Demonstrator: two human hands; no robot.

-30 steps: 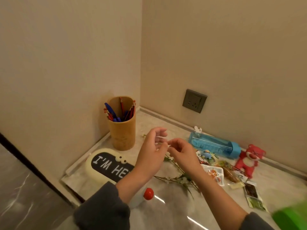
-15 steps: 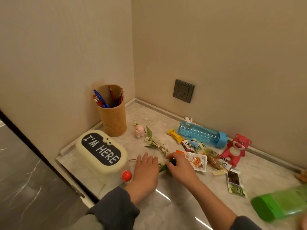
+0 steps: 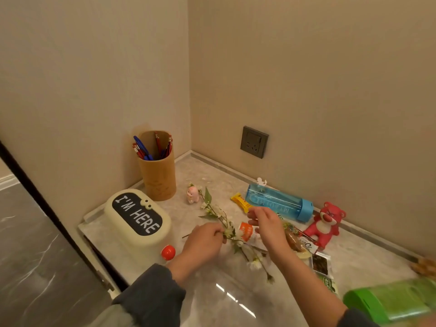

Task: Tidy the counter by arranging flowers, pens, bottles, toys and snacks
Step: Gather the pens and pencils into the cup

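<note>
Marble surface (image 3: 368, 253) in wall corner. Standing: wooden pen holder (image 3: 157, 178), cream box (image 3: 139, 220) lettered "I'M HERE", pink toy figure (image 3: 192, 195), red bear toy (image 3: 326, 224). Lying: flower sprig (image 3: 213, 208), yellow snack bar (image 3: 239, 201), blue bottle (image 3: 276, 204) on its side, snack packets (image 3: 320, 264), green bottle (image 3: 389, 300) at right edge.

You see dim, warm indoor light; white glare streaks the glossy counter (image 3: 207, 303) (nearest you), and the green bottle (image 3: 389, 300) blurs at the bowed edge.
</note>
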